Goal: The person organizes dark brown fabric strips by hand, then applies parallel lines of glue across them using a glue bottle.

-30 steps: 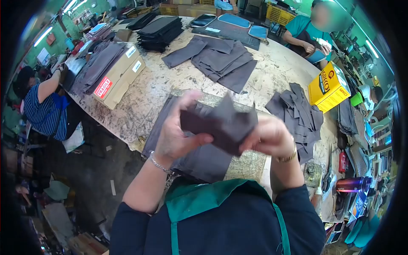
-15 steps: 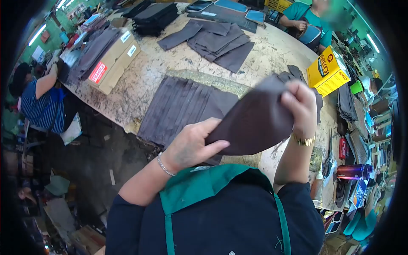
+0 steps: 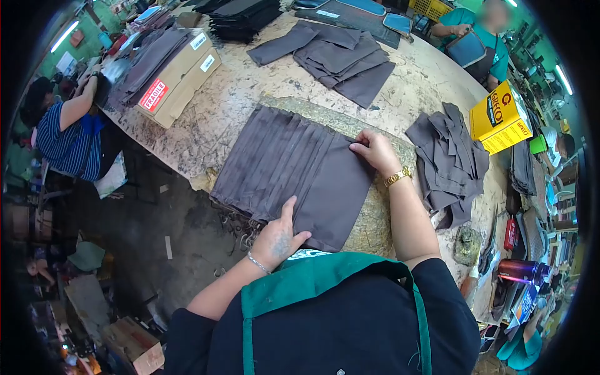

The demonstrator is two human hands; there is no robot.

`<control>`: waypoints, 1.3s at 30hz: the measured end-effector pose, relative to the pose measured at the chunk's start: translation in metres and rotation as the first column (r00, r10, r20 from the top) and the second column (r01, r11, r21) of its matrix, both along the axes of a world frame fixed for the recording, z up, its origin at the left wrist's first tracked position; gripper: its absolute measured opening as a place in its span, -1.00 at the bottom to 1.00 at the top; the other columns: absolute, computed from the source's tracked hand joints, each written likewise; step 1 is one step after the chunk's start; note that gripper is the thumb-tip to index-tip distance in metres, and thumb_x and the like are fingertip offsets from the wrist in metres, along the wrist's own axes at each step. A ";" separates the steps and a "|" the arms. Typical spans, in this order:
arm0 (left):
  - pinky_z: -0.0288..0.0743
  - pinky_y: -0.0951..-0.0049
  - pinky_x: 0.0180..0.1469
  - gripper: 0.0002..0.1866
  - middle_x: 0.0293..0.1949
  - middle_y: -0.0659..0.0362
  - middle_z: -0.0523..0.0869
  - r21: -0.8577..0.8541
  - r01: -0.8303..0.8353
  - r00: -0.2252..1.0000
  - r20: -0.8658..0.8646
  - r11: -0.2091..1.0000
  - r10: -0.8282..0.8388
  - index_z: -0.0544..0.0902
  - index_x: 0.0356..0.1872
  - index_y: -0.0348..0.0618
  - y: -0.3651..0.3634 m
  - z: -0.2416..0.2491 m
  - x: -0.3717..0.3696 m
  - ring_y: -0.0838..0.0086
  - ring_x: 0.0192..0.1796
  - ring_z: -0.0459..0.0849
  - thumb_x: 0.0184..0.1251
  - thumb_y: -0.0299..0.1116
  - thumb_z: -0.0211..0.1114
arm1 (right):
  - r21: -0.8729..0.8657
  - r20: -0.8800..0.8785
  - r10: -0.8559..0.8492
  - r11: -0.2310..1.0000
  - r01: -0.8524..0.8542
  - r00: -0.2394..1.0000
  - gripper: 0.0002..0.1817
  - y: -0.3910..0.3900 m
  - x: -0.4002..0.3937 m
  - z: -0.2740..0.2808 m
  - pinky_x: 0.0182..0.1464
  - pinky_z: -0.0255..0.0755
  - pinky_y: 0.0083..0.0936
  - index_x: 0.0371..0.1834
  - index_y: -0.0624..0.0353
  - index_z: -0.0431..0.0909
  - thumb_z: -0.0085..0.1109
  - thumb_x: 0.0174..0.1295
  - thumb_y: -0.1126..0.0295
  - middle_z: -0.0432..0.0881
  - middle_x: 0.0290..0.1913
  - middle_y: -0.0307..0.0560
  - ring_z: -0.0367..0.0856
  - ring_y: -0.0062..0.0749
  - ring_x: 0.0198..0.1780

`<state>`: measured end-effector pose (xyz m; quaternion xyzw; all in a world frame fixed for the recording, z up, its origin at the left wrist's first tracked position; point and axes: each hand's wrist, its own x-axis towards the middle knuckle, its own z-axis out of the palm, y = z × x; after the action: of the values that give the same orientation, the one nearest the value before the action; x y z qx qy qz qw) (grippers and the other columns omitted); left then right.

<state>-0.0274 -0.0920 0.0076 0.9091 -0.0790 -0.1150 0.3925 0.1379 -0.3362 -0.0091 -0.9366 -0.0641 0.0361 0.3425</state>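
The right hand [image 3: 377, 155] is pinching the far right corner of a dark flat piece [image 3: 337, 194] between thumb and fingers. The left hand [image 3: 275, 242] is resting at the near side, its thumb and index finger spreading apart over the material. The piece is lying between both hands, ending a row of overlapping dark pieces [image 3: 265, 162] on the counter [image 3: 237, 87].

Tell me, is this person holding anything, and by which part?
The right hand appears to pinch the top dark piece by its far edge. The left hand, fingers spread, rests at its near edge without a visible grip.
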 end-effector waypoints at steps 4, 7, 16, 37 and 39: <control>0.45 0.31 -0.38 -0.18 -0.54 0.04 0.59 0.421 0.125 0.982 -0.183 0.899 -0.051 0.16 0.24 -0.22 -0.005 0.046 0.007 0.26 -0.42 0.62 -0.02 -0.10 0.34 | -0.023 -0.001 0.012 1.000 -0.012 1.000 -0.68 -0.003 0.004 -0.001 -0.25 0.40 -0.35 -0.41 0.21 0.51 0.30 -0.08 0.19 0.59 -0.42 0.05 0.56 -0.12 -0.31; 0.38 0.05 -0.04 -0.20 0.03 -0.06 0.48 0.451 0.019 0.948 0.276 0.892 -0.159 0.19 0.26 -0.06 -0.014 0.050 0.020 0.11 0.12 0.42 0.00 0.05 0.25 | -0.050 0.005 0.018 0.999 -0.018 1.000 -0.67 -0.002 0.005 0.001 -0.28 0.39 -0.34 -0.43 0.22 0.50 0.31 -0.10 0.19 0.58 -0.44 0.06 0.56 -0.11 -0.33; -0.14 -0.40 0.15 -0.29 0.38 0.08 -0.07 0.459 0.317 0.880 0.185 0.830 -0.438 0.18 0.29 0.20 -0.042 -0.014 0.059 0.05 0.40 -0.21 0.10 0.19 0.05 | -0.129 0.250 0.108 0.989 -0.077 0.962 -0.70 0.018 0.073 0.022 -0.23 0.38 -0.28 -0.49 0.23 0.51 0.28 -0.11 0.20 0.55 -0.39 0.09 0.53 -0.03 -0.28; -0.02 -0.43 0.05 -0.29 0.36 0.09 0.01 0.434 0.340 0.875 0.179 0.834 -0.450 0.22 0.27 0.27 -0.040 -0.021 0.066 0.10 0.40 -0.16 0.07 0.26 0.04 | -0.437 0.057 0.087 0.898 -0.054 0.995 -0.37 0.042 0.199 0.010 0.16 0.04 0.26 0.19 -0.18 0.32 0.04 0.04 -0.15 0.17 0.26 0.05 0.01 0.10 0.32; -0.11 -0.43 0.11 -0.28 0.38 0.10 -0.07 0.427 0.371 0.883 0.112 0.825 -0.455 0.17 0.29 0.23 -0.040 -0.014 0.067 0.10 0.41 -0.20 0.10 0.23 0.03 | -0.424 0.015 0.060 0.904 -0.048 0.998 -0.34 0.031 0.171 0.020 0.19 -0.03 0.27 0.18 -0.13 0.33 0.06 0.01 -0.16 0.11 0.30 0.05 -0.05 0.09 0.35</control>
<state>0.0394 -0.1323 -0.0067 0.9368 -0.2910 -0.1148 0.1568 0.3086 -0.3053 0.0113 -0.9869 -0.0855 0.0458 0.1290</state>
